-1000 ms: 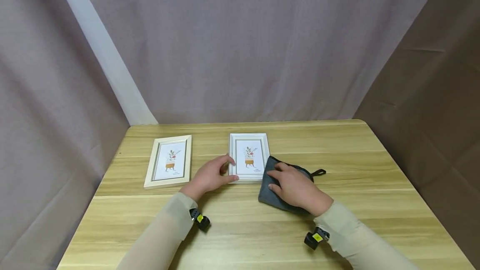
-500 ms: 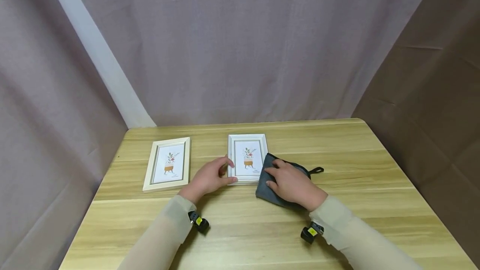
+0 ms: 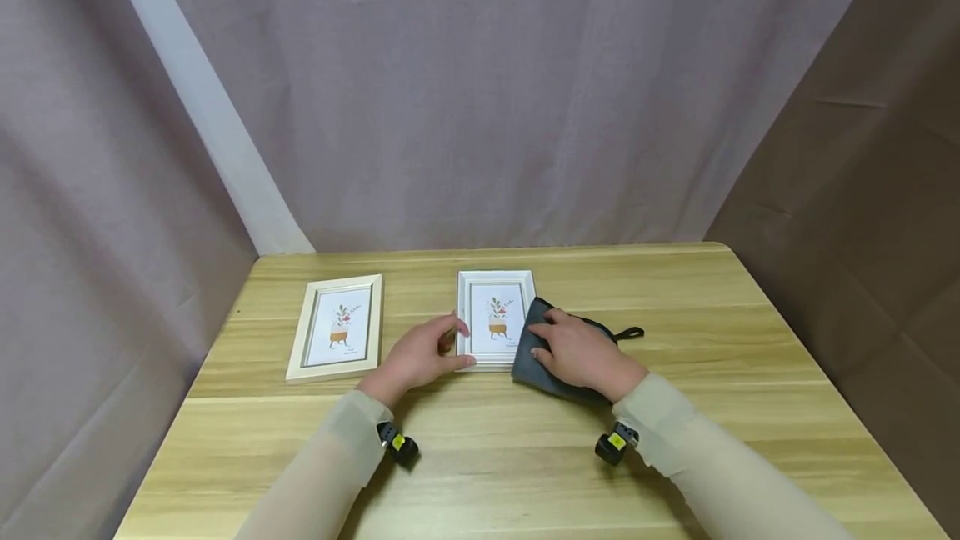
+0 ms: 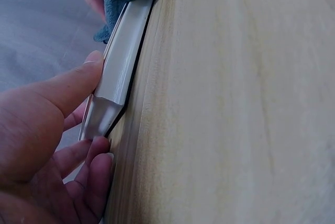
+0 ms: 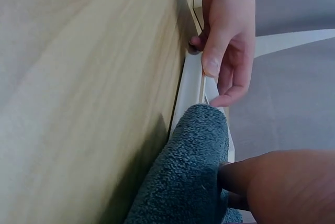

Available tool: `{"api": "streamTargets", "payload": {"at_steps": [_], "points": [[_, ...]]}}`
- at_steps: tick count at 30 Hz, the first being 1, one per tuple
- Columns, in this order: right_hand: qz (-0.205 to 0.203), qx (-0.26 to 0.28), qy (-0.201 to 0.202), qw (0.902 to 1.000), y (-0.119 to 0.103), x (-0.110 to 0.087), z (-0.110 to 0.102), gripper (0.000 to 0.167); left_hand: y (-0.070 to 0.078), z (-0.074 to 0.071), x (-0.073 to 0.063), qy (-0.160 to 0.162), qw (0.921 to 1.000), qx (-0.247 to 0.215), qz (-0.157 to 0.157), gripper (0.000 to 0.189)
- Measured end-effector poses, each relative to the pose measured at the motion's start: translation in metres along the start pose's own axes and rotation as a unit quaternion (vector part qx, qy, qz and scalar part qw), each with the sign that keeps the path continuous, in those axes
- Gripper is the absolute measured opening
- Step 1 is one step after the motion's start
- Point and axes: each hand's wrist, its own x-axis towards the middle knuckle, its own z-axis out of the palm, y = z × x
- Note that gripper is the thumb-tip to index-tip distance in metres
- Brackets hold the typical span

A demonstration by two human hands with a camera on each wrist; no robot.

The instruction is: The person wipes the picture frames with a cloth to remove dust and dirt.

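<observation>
A white picture frame (image 3: 498, 290) with a plant print lies at the back middle of the table. My left hand (image 3: 422, 352) holds its lower left side. In the left wrist view the thumb (image 4: 78, 82) lies along the front edge, with curled fingers (image 4: 99, 177) at the corner below. A folded grey cloth (image 3: 534, 369) with dark edging and a black loop covers the frame's lower right corner. On top of the cloth rests my right hand (image 3: 579, 350), its fingers spread. In the right wrist view the cloth (image 5: 188, 166) drapes over the frame's near edge (image 5: 188, 85).
A cream picture frame (image 3: 298, 338) with a similar print lies to the left of the left hand. The wooden table (image 3: 480, 457) ends at a back edge against a grey curtain (image 3: 450, 107). A brown curtain (image 3: 862, 215) hangs on the right.
My right hand has slid the cloth a little away from me and slightly left along the white frame's right side. The left hand keeps its place on the frame.
</observation>
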Motion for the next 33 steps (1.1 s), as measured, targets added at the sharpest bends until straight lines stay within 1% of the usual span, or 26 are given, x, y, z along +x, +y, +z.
{"api": "streamTargets", "payload": {"at_steps": [7,12,20,27,33], "points": [[0.005,-0.014,-0.006,0.9999,0.008,0.015,0.001,0.048,0.0,0.003,-0.001,-0.005,0.9999,-0.01,0.0,0.04],[0.008,-0.026,-0.007,0.9996,0.013,0.026,0.001,0.049,0.0,0.005,-0.001,-0.002,1.0,-0.008,0.0,0.039],[0.011,-0.024,-0.024,0.9994,0.018,0.045,-0.005,0.051,0.001,0.005,-0.002,0.0,1.0,-0.002,-0.004,0.039],[0.018,-0.019,-0.029,0.9992,0.022,0.06,-0.013,0.051,0.001,0.003,-0.002,0.0,1.0,0.0,-0.008,0.04],[0.027,-0.019,-0.036,0.9988,0.026,0.073,-0.013,0.052,0.001,0.002,-0.001,0.001,1.0,0.005,-0.008,0.041]]}}
